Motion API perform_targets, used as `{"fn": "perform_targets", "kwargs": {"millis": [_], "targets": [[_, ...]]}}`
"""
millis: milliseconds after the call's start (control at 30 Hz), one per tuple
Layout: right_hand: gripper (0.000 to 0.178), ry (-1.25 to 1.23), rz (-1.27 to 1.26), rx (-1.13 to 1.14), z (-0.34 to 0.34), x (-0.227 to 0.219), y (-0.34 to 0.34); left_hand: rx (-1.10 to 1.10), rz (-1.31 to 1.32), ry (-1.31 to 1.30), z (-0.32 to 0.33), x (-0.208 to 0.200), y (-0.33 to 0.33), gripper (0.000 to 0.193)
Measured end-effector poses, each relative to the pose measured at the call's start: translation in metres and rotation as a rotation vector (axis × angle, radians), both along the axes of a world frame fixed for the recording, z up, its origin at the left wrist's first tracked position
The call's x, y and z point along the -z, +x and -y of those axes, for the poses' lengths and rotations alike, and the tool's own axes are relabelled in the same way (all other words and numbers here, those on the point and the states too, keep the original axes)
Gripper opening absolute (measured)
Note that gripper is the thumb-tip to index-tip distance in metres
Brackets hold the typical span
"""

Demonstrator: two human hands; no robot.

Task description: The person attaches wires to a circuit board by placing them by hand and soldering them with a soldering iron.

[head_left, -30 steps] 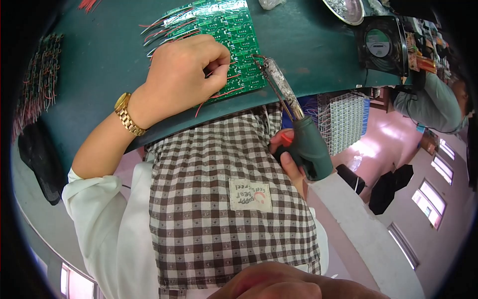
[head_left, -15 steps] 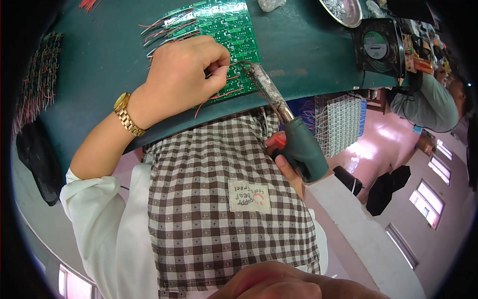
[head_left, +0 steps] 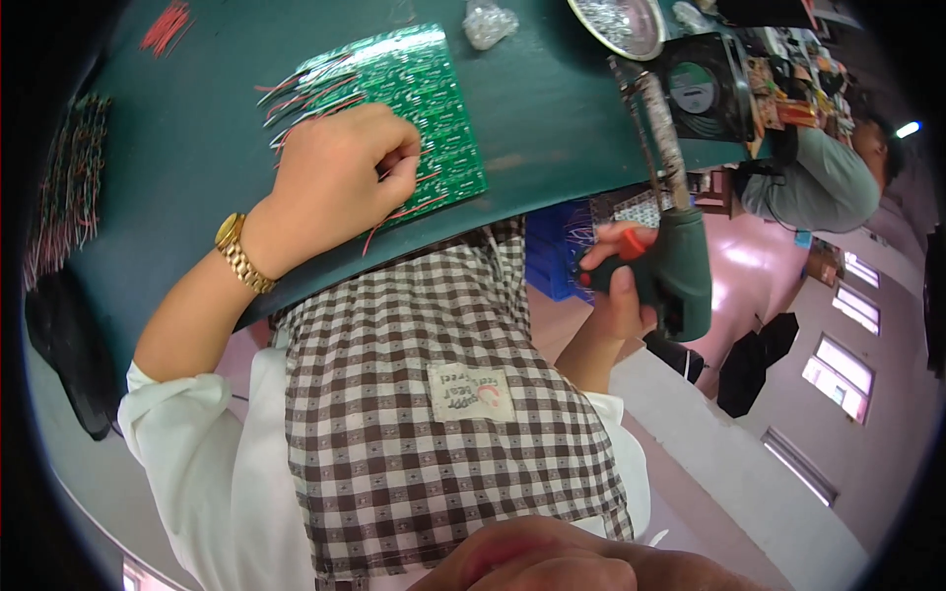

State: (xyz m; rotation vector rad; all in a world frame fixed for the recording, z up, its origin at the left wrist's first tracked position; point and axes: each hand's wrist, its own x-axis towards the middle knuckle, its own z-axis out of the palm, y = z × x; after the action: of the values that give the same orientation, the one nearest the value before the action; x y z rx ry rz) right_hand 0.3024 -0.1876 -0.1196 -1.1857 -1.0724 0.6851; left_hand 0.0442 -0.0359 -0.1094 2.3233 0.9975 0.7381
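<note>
My left hand, a gold watch on its wrist, rests over a panel of green circuit boards. Its thumb and forefinger are pinched together, and a short red wire shows at the fingertips. Red, white and black wires stick out past the panel's left side. Off to the right, my right hand is closed round the grip of a dark green soldering gun. The gun's stained metal barrel points away from me, apart from the panel, with its end near a metal bowl.
Beyond the panel lie a clear plastic bag and the metal bowl of small bits. A black fan stands at the right. Bundled wired parts line the left edge; red wires lie farther back. Another person's sleeve shows at right.
The soldering gun has swung away from the panel, to the right and outward, in my right hand. My left hand keeps its pinch over the panel. The whole view has shifted a little.
</note>
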Motion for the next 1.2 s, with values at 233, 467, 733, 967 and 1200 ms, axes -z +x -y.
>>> {"fn": "perform_targets", "kwargs": {"millis": [233,467,733,967,1200], "targets": [[0.031,0.513,-0.009,0.018,-0.059,-0.044,0.025,0.004,0.020,-0.027,-0.002,-0.017,0.013,0.007],[0.027,0.136,-0.082,0.159,-0.107,-0.016,0.033,0.009,0.024,-0.024,-0.004,-0.022,0.010,0.008],[0.033,0.104,-0.502,-0.073,-0.099,-0.011,0.011,0.032,0.064,0.005,-0.015,-0.024,0.006,0.010],[0.038,0.107,-0.576,-0.191,-0.081,0.002,-0.005,0.031,0.021,0.079,-0.014,-0.026,-0.007,0.009],[0.042,0.115,-0.595,-0.257,-0.081,0.010,0.013,0.062,-0.032,0.098,-0.015,-0.025,0.002,0.009]]}}
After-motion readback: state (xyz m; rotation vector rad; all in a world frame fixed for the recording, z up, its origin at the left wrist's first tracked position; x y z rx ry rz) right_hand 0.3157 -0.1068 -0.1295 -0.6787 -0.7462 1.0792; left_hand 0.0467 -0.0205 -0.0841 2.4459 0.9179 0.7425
